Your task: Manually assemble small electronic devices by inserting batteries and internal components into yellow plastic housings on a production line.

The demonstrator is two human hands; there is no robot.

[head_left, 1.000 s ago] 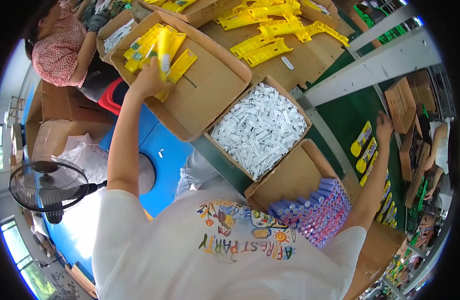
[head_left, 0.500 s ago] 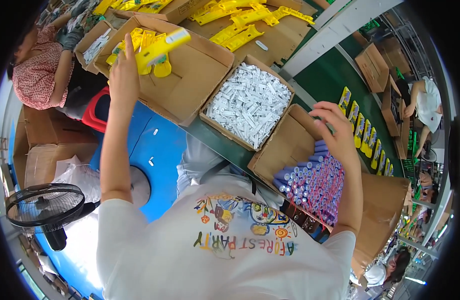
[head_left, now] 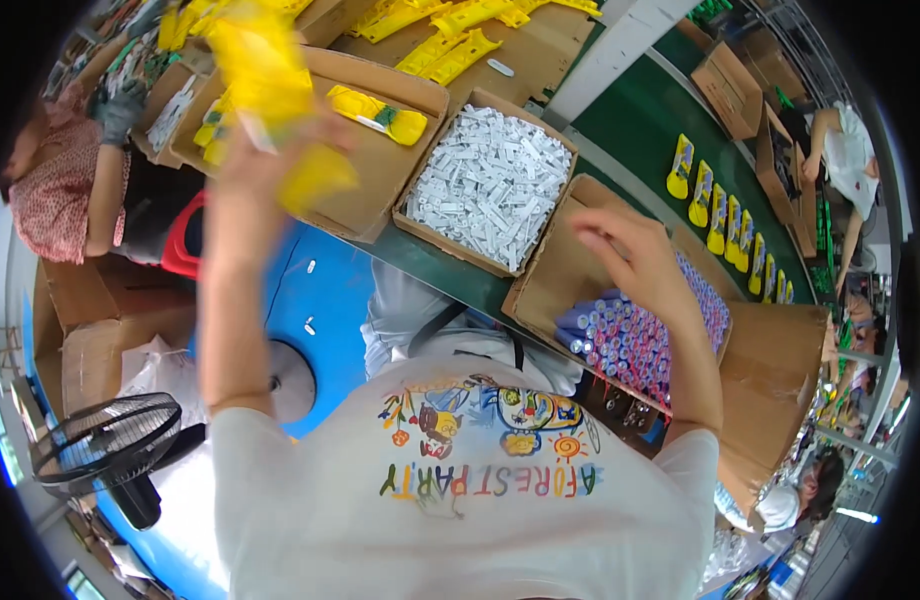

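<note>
My left hand (head_left: 260, 175), smeared by motion, is closed on a long yellow plastic shell (head_left: 255, 60) above a cardboard box. A further yellow patch shows beneath its fingers; I cannot tell if it is a second shell. In that box lies another yellow shell (head_left: 380, 115) with a green part. My right hand (head_left: 635, 255) hovers with loosely bent fingers and nothing visible in them. Below it, a carton holds purple cylindrical cells (head_left: 630, 335) with pinkish wires. Between my hands stands a box full of small white plastic parts (head_left: 495, 180).
Yellow pieces (head_left: 718, 222) stand in a row on the green conveyor (head_left: 620, 130). More yellow shells (head_left: 445, 55) lie on cardboard at the back, beside a white metal post (head_left: 610, 65). A gloved co-worker (head_left: 65, 205) sits at left. A black fan (head_left: 110, 445) stands lower left.
My left hand has moved nearer with yellow plastic in it, now blurred. One yellow shell now lies at the box's right side. My right hand has shifted left, its fingers more bent.
</note>
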